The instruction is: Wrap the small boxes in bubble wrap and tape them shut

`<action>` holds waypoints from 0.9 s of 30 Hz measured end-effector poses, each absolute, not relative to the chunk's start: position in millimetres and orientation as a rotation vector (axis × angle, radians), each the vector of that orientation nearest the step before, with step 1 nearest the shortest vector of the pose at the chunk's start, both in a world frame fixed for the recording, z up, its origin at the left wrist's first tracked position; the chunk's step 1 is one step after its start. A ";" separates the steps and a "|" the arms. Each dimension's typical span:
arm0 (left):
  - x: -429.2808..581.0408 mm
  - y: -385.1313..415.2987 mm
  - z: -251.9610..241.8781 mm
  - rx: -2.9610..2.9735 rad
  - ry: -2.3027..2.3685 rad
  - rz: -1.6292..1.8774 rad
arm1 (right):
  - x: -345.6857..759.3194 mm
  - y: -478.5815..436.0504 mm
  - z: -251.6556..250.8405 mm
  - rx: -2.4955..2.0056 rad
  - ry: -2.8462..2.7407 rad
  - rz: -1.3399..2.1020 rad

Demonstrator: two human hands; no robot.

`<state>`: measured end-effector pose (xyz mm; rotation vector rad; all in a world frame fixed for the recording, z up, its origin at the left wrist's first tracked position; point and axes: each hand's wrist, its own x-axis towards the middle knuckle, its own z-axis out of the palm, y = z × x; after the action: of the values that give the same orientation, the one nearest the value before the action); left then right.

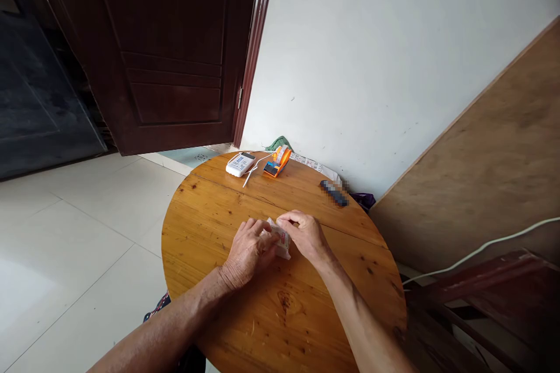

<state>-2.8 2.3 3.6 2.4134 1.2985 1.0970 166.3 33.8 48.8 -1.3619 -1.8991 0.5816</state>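
Note:
A small white plastic-wrapped packet [283, 240] with red print rests on the round wooden table, between my hands. From the left, my left hand [254, 245] grips it with bent fingers, the thumb lying across its front. The fingers of my right hand [304, 233] are closed in a pinch at the packet's upper edge. My hands cover part of the packet, so what is inside it cannot be seen.
The wooden table [205, 215] carries a white device [240, 164] with a white cord, an orange tape dispenser [278, 161] and a dark blurred-out object [334, 193]. Behind stand a white wall [371, 58] and a dark red door [175, 58]. A pale cable [481, 249] hangs at right.

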 end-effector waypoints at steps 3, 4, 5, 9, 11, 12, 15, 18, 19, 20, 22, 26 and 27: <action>-2.8 2.1 5.3 2.374 1.286 1.115 | 163.8 13.6 47.2 -1.305 -2.101 0.168; -2.7 1.9 5.5 2.352 1.281 1.120 | 163.1 7.1 45.2 -1.305 -2.123 0.051; -2.5 1.8 5.6 2.325 1.276 1.123 | 162.5 1.1 42.8 -1.310 -2.129 -0.047; -1.9 2.0 5.5 2.236 1.259 1.136 | 160.7 -14.0 34.1 -1.279 -2.094 -0.254; -1.8 2.0 5.8 2.234 1.277 1.130 | 160.0 -17.7 33.5 -1.254 -2.088 -0.287; -1.7 1.9 6.0 2.236 1.287 1.125 | 159.6 -19.5 34.2 -1.243 -2.098 -0.289; -1.8 0.8 6.8 2.222 1.318 1.124 | 158.5 -26.2 37.1 -1.241 -2.169 -0.259; -1.9 -0.6 6.1 2.235 1.319 1.128 | 157.7 -34.7 36.5 -1.272 -2.228 -0.264; -1.9 -0.7 5.5 2.252 1.314 1.124 | 157.8 -37.2 35.2 -1.282 -2.237 -0.274; -2.0 -0.7 4.7 2.271 1.308 1.119 | 158.3 -39.4 33.9 -1.288 -2.240 -0.280; -2.4 0.1 2.8 2.298 1.309 1.106 | 160.3 -42.6 31.5 -1.290 -2.233 -0.269; -3.6 2.7 -0.3 2.315 1.310 1.105 | 166.2 -44.9 31.1 -1.298 -2.182 -0.250; -3.8 3.2 -0.6 2.315 1.303 1.108 | 166.8 -44.9 31.5 -1.312 -2.182 -0.256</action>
<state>-3.8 3.2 -0.6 2.3149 1.3031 1.1085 166.8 -44.9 31.5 -1.3118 -2.1818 -0.2561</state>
